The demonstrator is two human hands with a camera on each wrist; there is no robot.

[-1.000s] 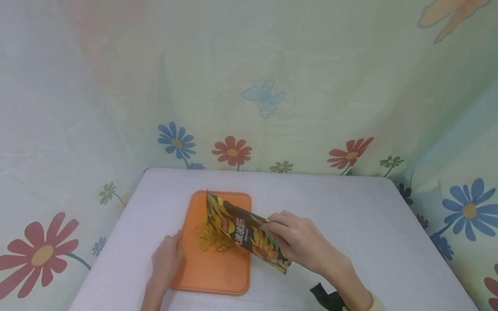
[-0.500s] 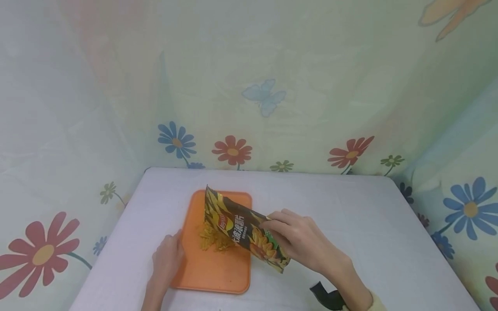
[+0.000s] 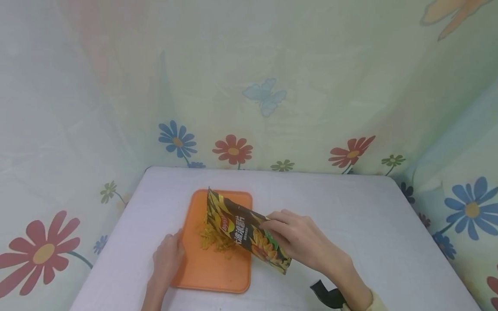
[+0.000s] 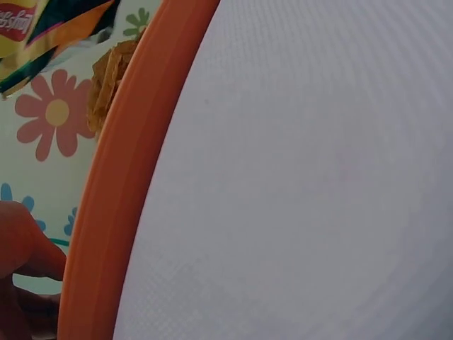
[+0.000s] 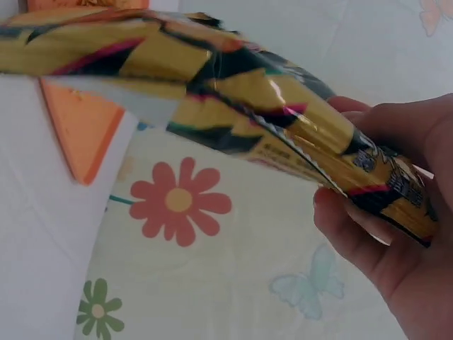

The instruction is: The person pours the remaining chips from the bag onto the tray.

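My right hand (image 3: 301,233) grips a dark and yellow potato chip bag (image 3: 239,224) by its lower right end. The bag slants over the orange tray (image 3: 214,276), its far end up and to the left. Under the bag lies a heap of yellow, crinkled chips (image 3: 210,237), partly hidden by it. At the tray's left side, my left hand (image 3: 168,255) holds the rim. The left wrist view shows its fingers (image 4: 28,244) against the orange rim (image 4: 120,184). In the right wrist view, the thumb and fingers wrap the bag's folded end (image 5: 389,191).
A white-covered table (image 3: 350,224) carries the tray on its left half. Close to the right forearm is a black strap-like piece (image 3: 328,296). A flowered curtain (image 3: 264,129) hangs behind the table and at both sides.
The bag swung slightly left and up, then back right. A few chip pieces now show at the heap's lower right. Both hands have stayed nearly in place.
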